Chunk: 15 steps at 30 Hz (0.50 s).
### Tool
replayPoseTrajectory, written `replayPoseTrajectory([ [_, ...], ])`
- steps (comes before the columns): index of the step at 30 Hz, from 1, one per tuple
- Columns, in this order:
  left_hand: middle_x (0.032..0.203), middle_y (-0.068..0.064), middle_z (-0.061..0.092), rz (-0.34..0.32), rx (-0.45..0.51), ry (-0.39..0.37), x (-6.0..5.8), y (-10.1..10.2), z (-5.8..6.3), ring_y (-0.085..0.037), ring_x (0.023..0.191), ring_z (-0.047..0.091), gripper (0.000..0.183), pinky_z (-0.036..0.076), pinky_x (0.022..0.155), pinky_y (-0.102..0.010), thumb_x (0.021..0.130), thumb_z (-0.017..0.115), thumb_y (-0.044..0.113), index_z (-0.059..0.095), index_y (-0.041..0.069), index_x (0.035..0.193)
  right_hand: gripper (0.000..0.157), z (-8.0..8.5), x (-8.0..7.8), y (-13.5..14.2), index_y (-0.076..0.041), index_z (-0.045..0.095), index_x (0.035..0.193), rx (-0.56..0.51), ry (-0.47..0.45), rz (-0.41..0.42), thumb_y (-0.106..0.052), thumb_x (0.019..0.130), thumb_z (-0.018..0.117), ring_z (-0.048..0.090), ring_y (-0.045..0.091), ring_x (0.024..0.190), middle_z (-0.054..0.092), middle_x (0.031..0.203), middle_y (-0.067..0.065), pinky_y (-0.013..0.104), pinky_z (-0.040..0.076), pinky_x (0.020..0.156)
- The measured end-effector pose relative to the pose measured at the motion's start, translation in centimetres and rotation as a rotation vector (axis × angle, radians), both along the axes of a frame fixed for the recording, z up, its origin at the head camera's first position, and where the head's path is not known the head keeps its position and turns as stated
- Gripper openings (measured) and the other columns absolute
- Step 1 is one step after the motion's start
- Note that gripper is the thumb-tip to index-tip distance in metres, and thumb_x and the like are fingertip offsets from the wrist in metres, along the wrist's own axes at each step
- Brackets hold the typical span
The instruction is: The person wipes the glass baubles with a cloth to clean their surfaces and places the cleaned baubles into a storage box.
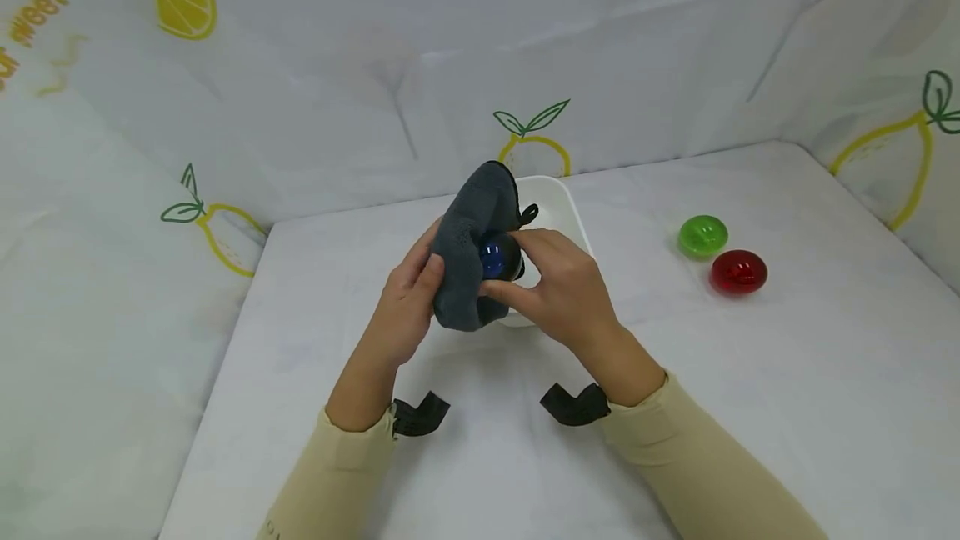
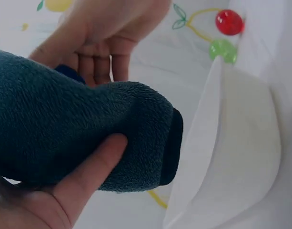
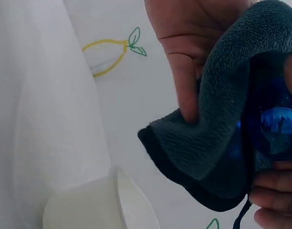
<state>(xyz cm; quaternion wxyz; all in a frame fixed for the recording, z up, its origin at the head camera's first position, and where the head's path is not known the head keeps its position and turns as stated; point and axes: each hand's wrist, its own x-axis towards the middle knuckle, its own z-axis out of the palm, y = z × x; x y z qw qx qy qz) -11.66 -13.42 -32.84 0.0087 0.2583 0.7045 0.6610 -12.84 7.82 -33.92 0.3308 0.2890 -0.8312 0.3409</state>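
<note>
Above the desk (image 1: 300, 373), the right hand (image 1: 566, 290) pinches the blue ball (image 1: 495, 259) in its fingers, against the right side of the grey cloth (image 1: 459, 244), which the left hand (image 1: 405, 307) grips, long axis pointing forward.

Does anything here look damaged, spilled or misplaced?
Nothing stands out: the glossy blue ball rests against the fuzzy blue-grey cloth, the glossy green ball and glossy red ball look intact, and the white plastic tub stands upright.
</note>
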Motion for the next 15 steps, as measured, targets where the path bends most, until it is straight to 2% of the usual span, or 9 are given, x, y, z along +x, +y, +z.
replayPoseTrajectory([
  [4, 0.146, -0.014, 0.043, 0.000, 0.089, -0.060, 0.1, 0.4, -0.3, -0.027, 0.121, 0.050, 0.085, 0.052, 0.093, -0.028, 0.089, 0.065, 0.055, 0.032, 0.010, 0.153, 0.079, -0.4, 0.2, -0.5, -0.001, 0.068, 0.095, 0.034, -0.090, -0.016, -0.075, 0.088, 0.040, 0.062, 0.022, 0.076, 0.069, 0.083, 0.009, 0.036, 0.054, 0.065],
  [5, 0.142, -0.014, 0.046, 0.004, 0.117, -0.078, 0.1, 0.5, -0.4, -0.027, 0.119, 0.051, 0.087, 0.052, 0.092, -0.029, 0.086, 0.070, 0.054, 0.034, 0.009, 0.151, 0.080, -0.4, 0.2, -0.5, -0.002, 0.068, 0.093, 0.047, -0.126, -0.008, -0.076, 0.088, 0.037, 0.060, 0.020, 0.073, 0.066, 0.079, 0.008, 0.034, 0.052, 0.062],
  [8, 0.132, -0.011, 0.051, 0.037, 0.202, -0.138, 0.0, 0.9, -0.7, -0.026, 0.114, 0.054, 0.090, 0.053, 0.090, -0.030, 0.077, 0.081, 0.049, 0.040, 0.009, 0.146, 0.063, -0.3, 0.3, -0.4, -0.005, 0.065, 0.095, 0.086, -0.262, 0.040, -0.066, 0.094, 0.047, 0.055, 0.018, 0.072, 0.060, 0.078, 0.004, 0.032, 0.048, 0.061],
  [11, 0.125, -0.007, 0.055, 0.080, 0.286, -0.184, -0.2, 1.2, -1.1, -0.023, 0.113, 0.055, 0.086, 0.053, 0.091, -0.030, 0.072, 0.087, 0.045, 0.047, 0.010, 0.140, 0.042, 0.1, 0.4, 0.1, -0.008, 0.065, 0.110, 0.118, -0.391, 0.113, -0.045, 0.091, 0.066, 0.058, 0.018, 0.082, 0.062, 0.089, 0.003, 0.033, 0.050, 0.071],
  [13, 0.123, -0.006, 0.057, 0.104, 0.334, -0.197, -0.4, 1.4, -1.2, -0.021, 0.112, 0.056, 0.083, 0.053, 0.091, -0.030, 0.070, 0.088, 0.042, 0.050, 0.011, 0.137, 0.042, 0.4, 0.5, 0.4, -0.011, 0.064, 0.118, 0.133, -0.440, 0.152, -0.036, 0.086, 0.074, 0.059, 0.019, 0.090, 0.063, 0.098, 0.002, 0.035, 0.051, 0.078],
  [15, 0.123, -0.005, 0.058, 0.111, 0.391, -0.203, -0.5, 1.5, -1.4, -0.021, 0.112, 0.056, 0.076, 0.053, 0.092, -0.029, 0.072, 0.088, 0.036, 0.052, 0.011, 0.135, 0.048, 0.5, 0.6, 0.6, -0.011, 0.063, 0.122, 0.135, -0.446, 0.177, -0.033, 0.082, 0.079, 0.060, 0.020, 0.095, 0.065, 0.105, 0.003, 0.037, 0.052, 0.083],
])
